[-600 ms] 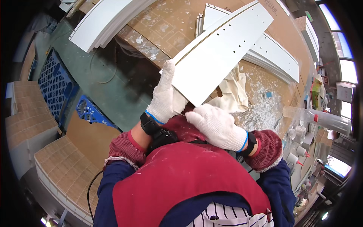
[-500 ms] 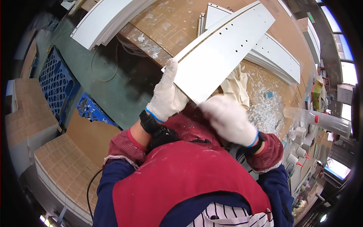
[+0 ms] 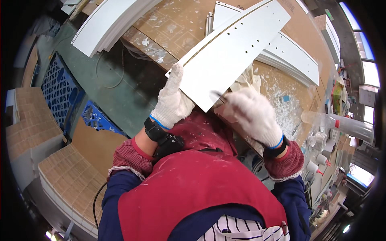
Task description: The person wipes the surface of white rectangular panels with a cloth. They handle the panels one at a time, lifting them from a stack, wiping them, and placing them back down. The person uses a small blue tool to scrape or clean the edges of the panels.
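A long white panel (image 3: 229,50) with drilled holes and a brown groove along one edge slants from the upper right down toward me. My gloved left hand (image 3: 173,96) is closed on its near left corner, thumb up along the end and the other fingers underneath. Beside the near right edge, my gloved right hand (image 3: 255,114) is closed around a thin dark tool (image 3: 219,95). Its tip shows over the panel's near end, but motion blur hides its kind and whether it touches the surface.
Under the panel's far part lie stacked white panels (image 3: 291,54) on a cardboard-covered bench (image 3: 169,24). A cream cloth (image 3: 247,80) and white shavings (image 3: 287,114) lie nearby. More curved panels (image 3: 104,24) stand far left, and a blue plastic pallet (image 3: 62,90) is on the floor.
My right hand has moved right, away from the panel's near corner, and the dark tool now shows. The panel and my left hand have shifted slightly left.
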Tool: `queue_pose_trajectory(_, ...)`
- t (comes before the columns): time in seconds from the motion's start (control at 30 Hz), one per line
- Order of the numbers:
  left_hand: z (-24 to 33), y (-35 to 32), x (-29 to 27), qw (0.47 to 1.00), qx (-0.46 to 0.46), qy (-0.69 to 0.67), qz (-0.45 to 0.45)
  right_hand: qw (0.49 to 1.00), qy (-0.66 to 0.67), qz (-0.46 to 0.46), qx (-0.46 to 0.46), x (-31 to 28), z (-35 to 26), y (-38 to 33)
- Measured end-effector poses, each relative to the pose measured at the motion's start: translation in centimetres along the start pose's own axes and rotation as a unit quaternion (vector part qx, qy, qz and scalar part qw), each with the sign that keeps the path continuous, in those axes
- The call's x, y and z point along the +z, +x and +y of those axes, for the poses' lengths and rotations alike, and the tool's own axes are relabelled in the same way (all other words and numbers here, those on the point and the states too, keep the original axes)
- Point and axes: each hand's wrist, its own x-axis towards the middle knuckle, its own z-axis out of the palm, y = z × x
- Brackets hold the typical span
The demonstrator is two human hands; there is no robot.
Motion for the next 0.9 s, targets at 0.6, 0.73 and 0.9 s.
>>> queue_pose_trajectory(0.6,0.3,0.0,-0.6,0.999,-0.027,-0.040,-0.011,0.954,-0.056,-0.150,-0.255,2.3,2.1,2.8)
queue_pose_trajectory(0.73,0.4,0.1,-0.6,0.999,-0.023,-0.039,-0.007,0.982,0.027,-0.057,-0.178,0.6,2.6,3.5)
queue_pose_trajectory(0.9,0.5,0.0,-0.2,0.998,-0.029,-0.052,-0.004,0.964,-0.078,-0.072,-0.242,1.2,2.6,4.1)
